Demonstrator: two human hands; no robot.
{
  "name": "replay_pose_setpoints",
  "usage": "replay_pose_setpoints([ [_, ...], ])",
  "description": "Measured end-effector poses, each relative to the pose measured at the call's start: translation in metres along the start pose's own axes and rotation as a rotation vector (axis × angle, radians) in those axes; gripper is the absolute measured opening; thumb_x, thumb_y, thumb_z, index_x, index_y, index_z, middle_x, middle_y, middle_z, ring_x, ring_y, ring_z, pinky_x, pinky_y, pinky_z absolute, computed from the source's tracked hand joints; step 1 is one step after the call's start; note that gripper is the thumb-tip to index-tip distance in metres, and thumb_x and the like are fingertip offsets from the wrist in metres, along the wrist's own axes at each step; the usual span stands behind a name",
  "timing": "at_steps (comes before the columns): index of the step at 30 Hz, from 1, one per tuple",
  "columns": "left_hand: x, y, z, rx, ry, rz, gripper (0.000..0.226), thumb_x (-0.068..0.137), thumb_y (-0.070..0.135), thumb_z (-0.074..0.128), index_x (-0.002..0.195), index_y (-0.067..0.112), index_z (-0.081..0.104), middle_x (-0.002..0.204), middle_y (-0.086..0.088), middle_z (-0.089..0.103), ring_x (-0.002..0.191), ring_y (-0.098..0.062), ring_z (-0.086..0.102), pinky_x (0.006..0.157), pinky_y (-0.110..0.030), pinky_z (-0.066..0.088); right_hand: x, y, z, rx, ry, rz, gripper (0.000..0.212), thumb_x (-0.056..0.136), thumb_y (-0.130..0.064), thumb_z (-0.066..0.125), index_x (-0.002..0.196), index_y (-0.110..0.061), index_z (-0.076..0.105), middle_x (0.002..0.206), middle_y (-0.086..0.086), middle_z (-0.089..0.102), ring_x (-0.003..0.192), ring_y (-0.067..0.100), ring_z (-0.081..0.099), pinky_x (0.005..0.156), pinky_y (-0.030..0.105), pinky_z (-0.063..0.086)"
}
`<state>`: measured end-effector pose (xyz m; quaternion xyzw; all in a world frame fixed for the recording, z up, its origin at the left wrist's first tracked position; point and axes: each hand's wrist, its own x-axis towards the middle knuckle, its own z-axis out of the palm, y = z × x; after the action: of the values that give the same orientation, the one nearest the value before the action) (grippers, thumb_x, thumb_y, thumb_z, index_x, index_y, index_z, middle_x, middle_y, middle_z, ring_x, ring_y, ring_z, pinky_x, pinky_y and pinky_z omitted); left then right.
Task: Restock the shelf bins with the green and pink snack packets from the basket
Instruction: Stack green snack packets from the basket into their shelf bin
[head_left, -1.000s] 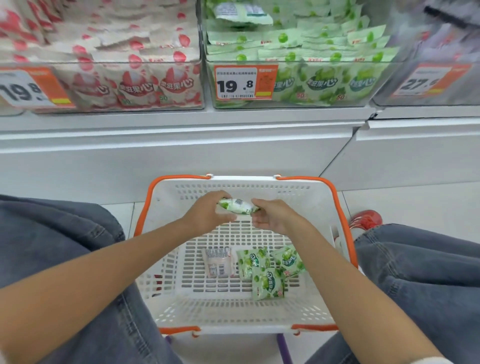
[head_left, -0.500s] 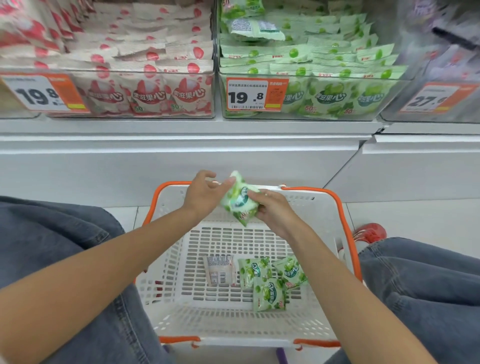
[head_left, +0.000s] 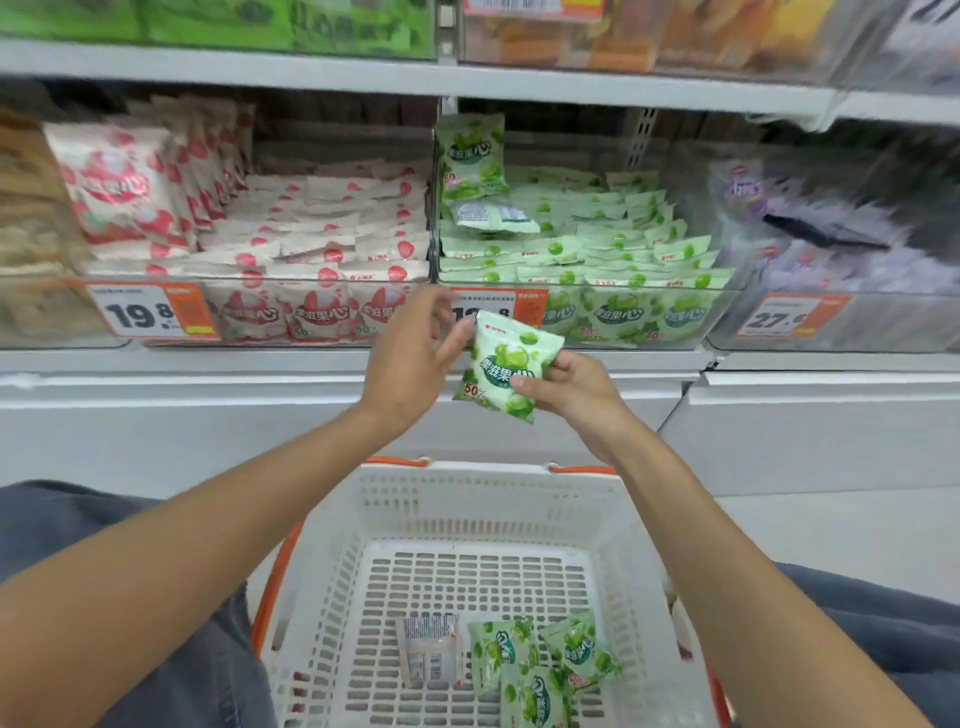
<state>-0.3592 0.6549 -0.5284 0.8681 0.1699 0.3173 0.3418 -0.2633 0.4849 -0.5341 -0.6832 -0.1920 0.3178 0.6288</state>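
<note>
head view, basket (head_left: 488, 470) — four packets (head_left: 501, 649) inside

Held green packet (head_left: 506, 371): printed face outward, tilted, raised in front of the green bin (head_left: 675, 312) and above the basket (head_left: 483, 470). Three loose green packets (head_left: 540, 665) and one face-down packet (head_left: 430, 649) lie on the basket floor. Pink bin (head_left: 234, 312): holds pink packets (head_left: 322, 244), upright at front and left, flat behind.
</note>
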Motion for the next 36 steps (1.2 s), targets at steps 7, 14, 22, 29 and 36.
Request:
replay_pose_setpoints([
  [7, 0.121, 0.036, -0.031, 0.440, -0.090, 0.064, 0.060, 0.078, 0.027, 0.069, 0.134, 0.028, 0.049, 0.132, 0.002, 0.056, 0.125, -0.023, 0.043, 0.102, -0.043, 0.038, 0.034, -0.107, -0.041, -0.077, 0.245, -0.179, 0.025, 0.079, -0.014, 0.078, 0.102, -0.010, 0.068, 0.096, 0.005, 0.075, 0.087, 0.017, 0.071, 0.077, 0.029, 0.058],
  [14, 0.189, 0.032, -0.022, 0.550, -0.293, -0.035, 0.054, 0.087, 0.058, 0.061, 0.129, 0.025, 0.059, 0.127, -0.003, 0.062, 0.123, -0.029, 0.050, 0.108, -0.050, 0.035, 0.070, -0.125, -0.053, -0.028, 0.319, -0.153, 0.022, 0.081, -0.014, 0.076, 0.100, -0.010, 0.065, 0.101, 0.002, 0.073, 0.091, 0.018, 0.071, 0.081, 0.027, 0.056],
  [22, 0.238, -0.002, -0.018, 0.177, -0.032, -0.390, 0.070, 0.085, 0.062, 0.061, 0.137, 0.015, 0.051, 0.139, -0.006, 0.054, 0.128, -0.025, 0.051, 0.095, -0.027, 0.042, 0.123, -0.135, -0.027, -0.044, 0.267, -0.154, 0.076, 0.085, -0.014, 0.073, 0.147, -0.001, 0.031, 0.136, 0.010, 0.047, 0.105, 0.016, 0.049, 0.089, 0.028, 0.044],
  [29, 0.224, -0.023, -0.003, -0.308, 0.200, -0.383, 0.032, 0.097, 0.035, 0.057, 0.106, 0.006, 0.068, 0.106, -0.011, 0.068, 0.097, -0.022, 0.061, 0.075, -0.021, 0.037, 0.177, -0.141, 0.042, -0.307, 0.266, -0.192, 0.056, 0.091, -0.022, 0.063, 0.139, -0.010, 0.037, 0.130, -0.001, 0.045, 0.112, 0.018, 0.045, 0.089, 0.026, 0.036],
  [36, 0.201, -0.017, -0.006, -0.404, 0.172, -0.315, 0.048, 0.100, 0.037, 0.051, 0.056, 0.018, 0.044, 0.052, 0.005, 0.044, 0.047, -0.009, 0.040, 0.046, -0.026, 0.032, 0.186, -0.130, 0.065, -0.423, 0.402, -0.172, 0.057, 0.099, -0.031, 0.045, 0.149, -0.011, 0.022, 0.147, 0.010, 0.037, 0.105, 0.018, 0.056, 0.072, 0.025, 0.040],
])
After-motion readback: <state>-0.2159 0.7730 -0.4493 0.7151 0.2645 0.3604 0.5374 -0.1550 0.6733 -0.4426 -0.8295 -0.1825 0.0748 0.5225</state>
